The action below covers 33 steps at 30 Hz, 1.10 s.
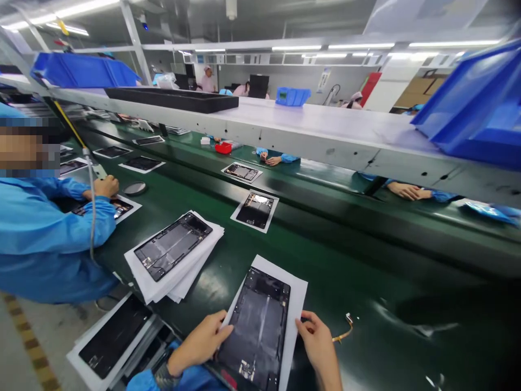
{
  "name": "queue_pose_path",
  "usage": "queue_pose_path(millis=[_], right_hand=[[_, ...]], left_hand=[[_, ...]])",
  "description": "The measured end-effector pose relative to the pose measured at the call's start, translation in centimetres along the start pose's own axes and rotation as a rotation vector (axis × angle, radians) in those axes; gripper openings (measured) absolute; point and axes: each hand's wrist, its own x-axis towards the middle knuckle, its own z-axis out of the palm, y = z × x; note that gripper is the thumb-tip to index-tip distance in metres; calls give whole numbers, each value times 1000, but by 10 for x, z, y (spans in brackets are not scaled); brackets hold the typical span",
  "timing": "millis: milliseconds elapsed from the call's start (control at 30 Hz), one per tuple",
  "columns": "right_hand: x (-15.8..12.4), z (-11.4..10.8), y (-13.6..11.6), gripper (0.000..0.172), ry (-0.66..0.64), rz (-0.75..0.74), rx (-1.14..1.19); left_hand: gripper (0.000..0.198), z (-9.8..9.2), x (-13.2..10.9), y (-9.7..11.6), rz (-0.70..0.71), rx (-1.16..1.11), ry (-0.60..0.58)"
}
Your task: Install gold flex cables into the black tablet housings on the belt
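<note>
A black tablet back housing [256, 331] with a grey inner panel lies on a white paper sheet [299, 290] on the green conveyor belt [358, 282]. My left hand [201, 336] grips its lower left edge, and my right hand [319, 342] pinches the sheet's right edge beside it. A thin gold flex cable [344, 329] lies just right of my right hand. Up the belt, another housing [173, 245] rests on a stack of white sheets [175, 277].
Further housings on white sheets line the belt. A co-worker in a blue sleeve [61, 217] works at the left, and other hands reach in across the belt. A white shelf [309, 133] with blue bins [472, 106] and a black tray [171, 99] spans overhead.
</note>
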Motion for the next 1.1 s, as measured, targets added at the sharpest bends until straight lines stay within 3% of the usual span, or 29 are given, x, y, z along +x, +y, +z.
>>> queue_pose_path(millis=[100, 200, 300, 367, 533, 733, 833, 967, 1100], right_hand=[[-7, -21, 7, 36, 108, 33, -177], [-18, -44, 14, 42, 221, 33, -311], [-32, -57, 23, 50, 351, 41, -369], [-41, -56, 30, 59, 425, 34, -377], [-46, -33, 42, 68, 547, -15, -340], [-37, -15, 40, 51, 566, -102, -384], [-34, -9, 33, 38, 587, -125, -406], [-35, -15, 21, 30, 698, -141, -425], [-45, -36, -5, 28, 798, -148, -378]], left_hand=[[27, -15, 11, 18, 77, 502, 142], [12, -30, 46, 47, 317, 701, 310], [13, -32, 94, 72, 587, 745, 283], [11, -27, 124, 81, 671, 787, 230], [9, -20, 167, 84, 705, 816, 124], [17, -22, 175, 93, 854, 774, 58], [20, -18, 193, 96, 903, 740, 58], [23, -12, 223, 93, 851, 729, 75], [28, -18, 231, 85, 815, 706, 73]])
